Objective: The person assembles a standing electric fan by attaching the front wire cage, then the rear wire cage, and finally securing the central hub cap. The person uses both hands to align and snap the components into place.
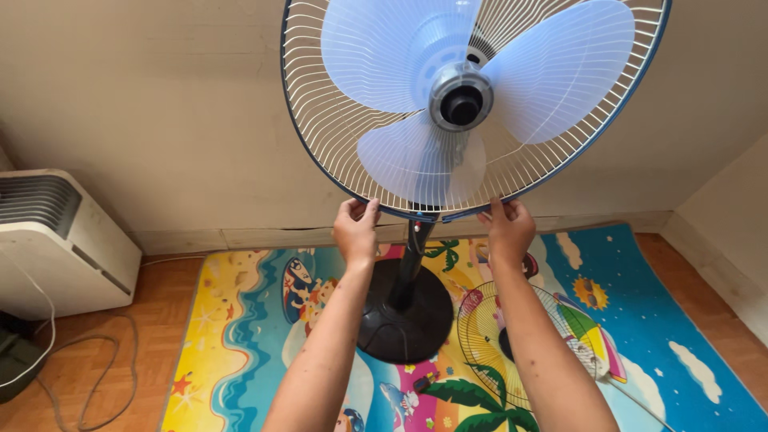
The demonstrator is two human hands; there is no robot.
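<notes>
Left of the fan's black round base (404,314), a white appliance (60,240) stands against the wall. Above the base, the left hand (356,228) and right hand (507,230) each pinch the bottom rim of the rear fan guard (336,120). Right of the base, a loose wire guard (520,340) lies on the colourful play mat (680,336).

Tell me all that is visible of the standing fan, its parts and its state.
The standing fan has three pale blue translucent blades around a grey hub. The blades look still. Behind them is a white wire rear guard with a dark blue rim. The front guard is off and lies on the colourful mat. A black pole joins the head to a round black base on the mat. The left hand and right hand touch the rim's bottom edge.
</notes>
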